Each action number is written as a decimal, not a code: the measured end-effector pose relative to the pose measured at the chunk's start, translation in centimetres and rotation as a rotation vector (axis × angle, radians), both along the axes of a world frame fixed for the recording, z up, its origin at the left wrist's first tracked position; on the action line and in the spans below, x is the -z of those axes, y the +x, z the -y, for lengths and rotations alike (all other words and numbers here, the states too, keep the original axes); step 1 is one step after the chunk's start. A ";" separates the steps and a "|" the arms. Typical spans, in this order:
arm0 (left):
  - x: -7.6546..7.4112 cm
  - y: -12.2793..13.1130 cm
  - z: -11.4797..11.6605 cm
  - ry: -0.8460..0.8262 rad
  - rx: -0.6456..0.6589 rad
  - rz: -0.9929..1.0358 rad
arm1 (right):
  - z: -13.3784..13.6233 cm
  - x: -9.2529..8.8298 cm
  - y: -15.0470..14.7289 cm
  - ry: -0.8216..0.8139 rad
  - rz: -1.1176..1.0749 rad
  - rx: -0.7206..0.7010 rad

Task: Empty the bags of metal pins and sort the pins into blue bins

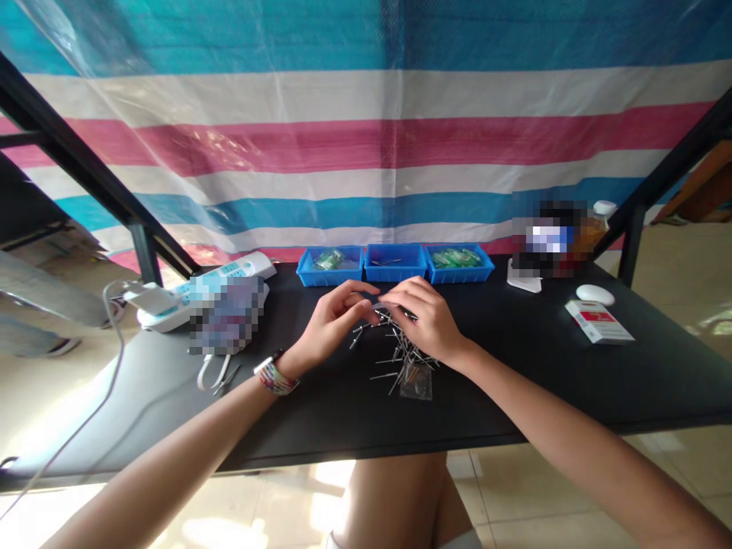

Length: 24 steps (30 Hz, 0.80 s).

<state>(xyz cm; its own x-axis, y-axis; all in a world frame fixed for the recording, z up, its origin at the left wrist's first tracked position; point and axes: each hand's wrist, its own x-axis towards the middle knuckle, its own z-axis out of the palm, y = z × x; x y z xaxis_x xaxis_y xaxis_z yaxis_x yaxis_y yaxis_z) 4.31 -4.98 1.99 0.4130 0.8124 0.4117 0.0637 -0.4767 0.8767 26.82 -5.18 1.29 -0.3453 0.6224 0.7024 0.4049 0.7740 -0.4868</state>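
My left hand (337,316) and my right hand (426,316) meet over the middle of the black table. Between their fingertips is a small translucent plastic bag (380,306), pinched from both sides; its contents cannot be made out. Below my right hand lies a loose pile of metal blind rivets (405,352), some strewn out to the left. A small clear bag (417,383) with brownish pieces lies at the pile's near edge. Behind my hands stand three blue bins: the left bin (302,268) and right bin (489,267) hold greenish packets, the middle bin (394,272) a few thin rivets.
A white power strip (252,267) with a plugged-in charger (152,299) and cable lies at left, beside a blurred-out item (232,313). At right are a cigarette box (598,322), a white oval object (595,294) and a bottle (598,221). Striped sheeting (343,145) hangs behind.
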 end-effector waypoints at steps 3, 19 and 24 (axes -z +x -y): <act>0.5 -0.3 0.0 0.364 -0.114 -0.131 | 0.2 0.3 -0.2 -0.320 -0.244 -0.060; 0.6 -0.3 -0.6 0.536 -0.224 -0.266 | 1.0 -0.3 -0.6 -0.772 -0.474 -0.245; 0.3 -1.3 -3.8 0.268 -0.530 -0.162 | 0.9 0.0 -0.6 -0.745 -0.453 -0.214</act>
